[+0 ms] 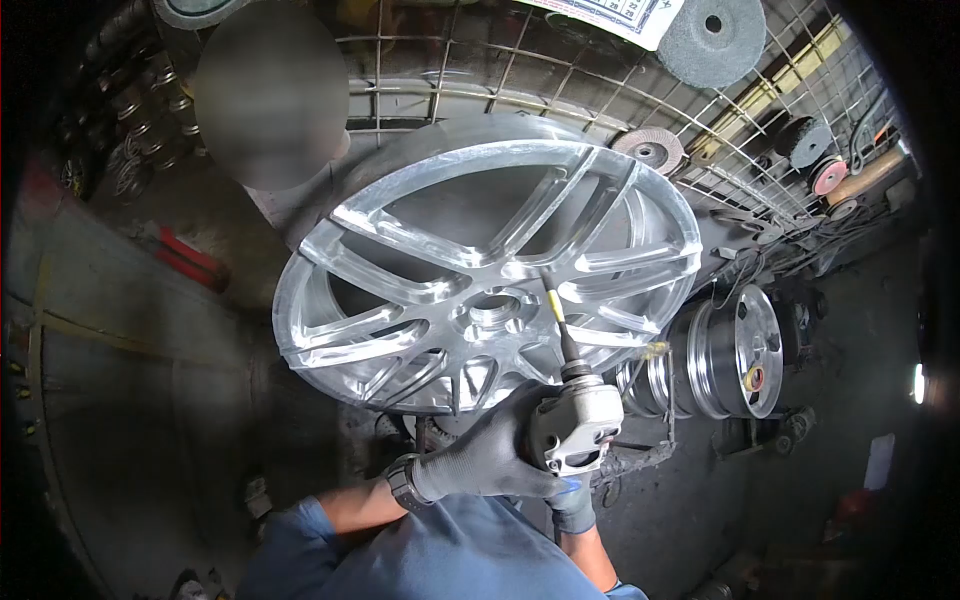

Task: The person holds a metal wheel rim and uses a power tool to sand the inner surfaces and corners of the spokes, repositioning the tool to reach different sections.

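A large bare-metal alloy wheel [470, 157] with many spokes is tilted in front of me, facing up toward the camera. My left hand [490, 445], in a grey glove, wraps round the front of a die grinder [585, 425]. Lower down, my right hand [573, 505], gloved too, is closed on the rear of the same grinder, partly hidden behind its body. The grinder's long dark shaft, with a yellow band, reaches up over the wheel. Its tip overlaps the spoke roots just above the centre bore.
Behind the wheel runs a wire mesh [490, 60] hung with a grey abrasive disc [712, 40] and a flap disc [648, 150]. More polished wheels [712, 350] stand at the right. A red object [190, 258] lies at the left. Cables [800, 245] trail at the right.
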The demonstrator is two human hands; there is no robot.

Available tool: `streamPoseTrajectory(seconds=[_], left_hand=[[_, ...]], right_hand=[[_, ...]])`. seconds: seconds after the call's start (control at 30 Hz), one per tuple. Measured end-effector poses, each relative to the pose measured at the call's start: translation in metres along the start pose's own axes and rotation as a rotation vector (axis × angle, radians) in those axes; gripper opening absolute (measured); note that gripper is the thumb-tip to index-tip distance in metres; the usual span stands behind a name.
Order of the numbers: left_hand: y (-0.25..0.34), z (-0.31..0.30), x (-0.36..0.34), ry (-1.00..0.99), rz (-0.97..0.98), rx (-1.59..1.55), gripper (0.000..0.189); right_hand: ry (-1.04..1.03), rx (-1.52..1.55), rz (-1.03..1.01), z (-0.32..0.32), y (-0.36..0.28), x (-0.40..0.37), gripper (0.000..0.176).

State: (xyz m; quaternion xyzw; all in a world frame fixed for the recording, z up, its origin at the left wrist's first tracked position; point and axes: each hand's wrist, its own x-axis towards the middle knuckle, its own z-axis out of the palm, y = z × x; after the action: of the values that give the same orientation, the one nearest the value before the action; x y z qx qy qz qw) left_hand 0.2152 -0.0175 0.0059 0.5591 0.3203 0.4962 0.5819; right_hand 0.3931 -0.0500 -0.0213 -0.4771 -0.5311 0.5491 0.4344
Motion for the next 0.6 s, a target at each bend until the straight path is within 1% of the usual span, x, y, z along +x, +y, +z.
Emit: streamPoseTrajectory(seconds=[0.03, 0.17, 0.27, 0.33, 0.37, 0.47, 0.53, 0.6], left_hand=[[0.000, 0.001, 0.002, -0.002, 0.006, -0.014, 0.089], [0.016, 0.002, 0.009, 0.000, 0.048, -0.045, 0.089], [0.032, -0.001, 0.015, -0.047, 0.046, -0.012, 0.090], [0.040, -0.003, 0.019, -0.071, 0.125, 0.024, 0.092], [0.043, -0.004, 0.020, -0.070, 0.129, 0.024, 0.092], [0.052, -0.004, 0.026, -0.107, 0.124, -0.063, 0.092], [0.060, -0.008, 0.031, -0.108, 0.224, -0.021, 0.092], [0.067, -0.011, 0.036, -0.115, 0.255, 0.003, 0.092]], right_hand=[[0.024, 0.009, 0.015, -0.001, -0.003, 0.000, 0.066], [0.018, -0.083, -0.038, -0.013, -0.007, -0.002, 0.065], [0.029, -0.139, -0.067, -0.021, -0.011, -0.002, 0.065], [0.039, -0.171, -0.081, -0.025, -0.015, -0.001, 0.064], [0.045, -0.189, -0.089, -0.027, -0.017, 0.002, 0.064], [0.053, -0.223, -0.105, -0.031, -0.024, 0.009, 0.064], [0.052, -0.243, -0.114, -0.032, -0.026, 0.013, 0.064], [0.047, -0.261, -0.115, -0.033, -0.028, 0.015, 0.063]])
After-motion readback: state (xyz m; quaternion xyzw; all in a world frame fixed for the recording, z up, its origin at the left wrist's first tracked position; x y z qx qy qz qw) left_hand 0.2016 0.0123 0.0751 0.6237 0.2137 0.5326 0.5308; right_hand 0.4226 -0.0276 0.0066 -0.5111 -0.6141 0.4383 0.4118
